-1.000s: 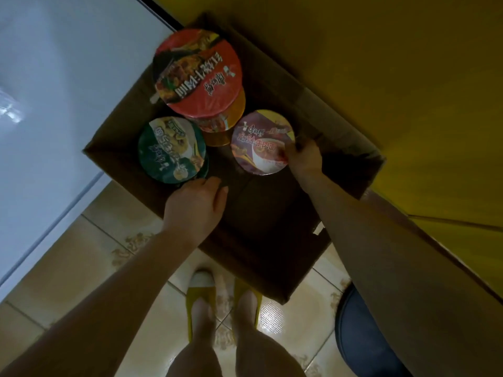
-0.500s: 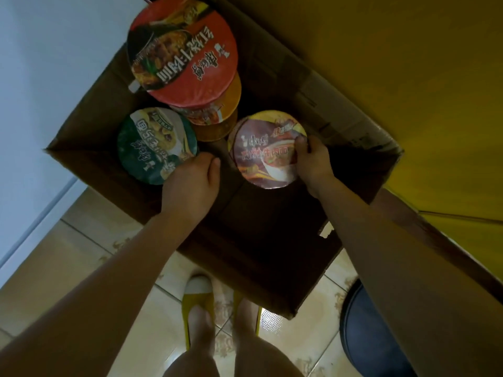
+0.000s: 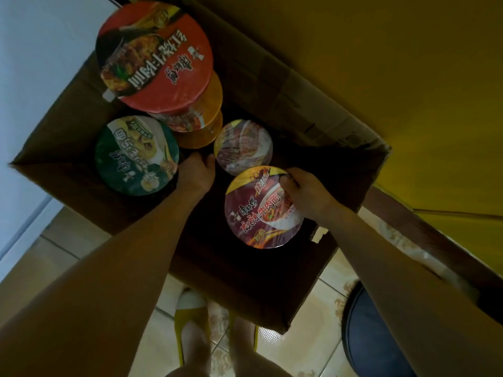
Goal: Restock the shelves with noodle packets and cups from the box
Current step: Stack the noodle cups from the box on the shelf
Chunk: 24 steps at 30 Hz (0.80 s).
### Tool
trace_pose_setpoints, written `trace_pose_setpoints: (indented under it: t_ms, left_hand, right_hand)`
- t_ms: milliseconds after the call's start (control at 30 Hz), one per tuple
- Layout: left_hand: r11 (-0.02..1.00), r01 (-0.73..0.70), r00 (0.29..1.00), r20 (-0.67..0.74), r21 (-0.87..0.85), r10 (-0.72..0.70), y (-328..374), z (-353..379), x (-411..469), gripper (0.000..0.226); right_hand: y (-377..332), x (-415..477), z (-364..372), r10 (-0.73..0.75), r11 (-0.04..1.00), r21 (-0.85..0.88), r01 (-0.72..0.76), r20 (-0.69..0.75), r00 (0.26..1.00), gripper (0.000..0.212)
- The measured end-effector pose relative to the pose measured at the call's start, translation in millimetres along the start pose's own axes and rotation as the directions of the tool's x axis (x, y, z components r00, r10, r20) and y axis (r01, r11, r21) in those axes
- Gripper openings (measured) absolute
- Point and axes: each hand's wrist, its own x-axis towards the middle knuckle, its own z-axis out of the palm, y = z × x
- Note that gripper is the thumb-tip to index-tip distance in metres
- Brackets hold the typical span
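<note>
Inside the box [image 3: 340, 137], the right hand [image 3: 307, 195] pinches the far rim of a purple cup [image 3: 261, 213], fingers closed on its edge, holding it above the box's dark floor. Just beyond it sits a second purple cup [image 3: 243, 146]. At the box's left, the left hand [image 3: 196, 174] is curled against a green cup [image 3: 136, 156]; whether it grips it cannot be told. A red cup [image 3: 153, 55] tops a stack at the far left corner.

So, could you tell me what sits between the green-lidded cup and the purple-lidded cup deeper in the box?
In the head view, the left hand lies between the green-lidded cup and the purple-lidded cup.
</note>
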Motion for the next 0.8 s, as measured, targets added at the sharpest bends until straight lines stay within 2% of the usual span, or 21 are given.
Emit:
trace_pose_setpoints:
  t_ms: [100, 233, 300, 400, 500, 667, 800]
  left_hand:
    - [0.991, 0.101, 0.993, 0.071, -0.09, -0.094, 1.5, 20.6, 20.9, 0.044]
    - [0.939, 0.207, 0.974, 0.144, -0.274, -0.173, 10.6, 44.8, 42.2, 0.057]
    - [0.863, 0.288, 0.956, 0.177, -0.414, -0.234, 11.9, 53.3, 48.7, 0.063]
    - [0.684, 0.349, 0.937, 0.223, -0.641, -0.269, 9.5, 57.9, 52.2, 0.059]
    - [0.581, 0.365, 0.931, 0.276, -0.728, -0.239, 10.0, 59.3, 52.4, 0.049]
    - [0.595, 0.389, 0.92, 0.335, -0.704, -0.205, 20.0, 47.5, 41.7, 0.047]
    - [0.65, 0.37, 0.925, 0.33, -0.664, -0.189, 27.3, 35.6, 31.6, 0.047]
  right_hand:
    - [1.3, 4.7, -2.0, 0.002, 1.0, 0.024, -0.002, 0.002, 1.0, 0.033]
    - [5.6, 9.4, -4.8, 0.007, 1.0, -0.008, -0.007, 0.01, 1.0, 0.034]
    - [9.5, 10.7, -4.8, 0.014, 1.0, -0.007, -0.014, 0.014, 1.0, 0.034]
    - [11.6, 9.7, -2.8, 0.022, 1.0, -0.002, -0.022, 0.019, 1.0, 0.033]
    - [11.4, 7.6, 0.1, 0.016, 1.0, -0.005, -0.016, 0.022, 1.0, 0.034]
    - [3.5, -6.6, 2.6, 0.012, 1.0, 0.02, -0.013, 0.039, 0.999, 0.033]
    - [-4.5, -22.7, -1.2, -0.002, 0.999, 0.053, 0.0, 0.037, 0.999, 0.032]
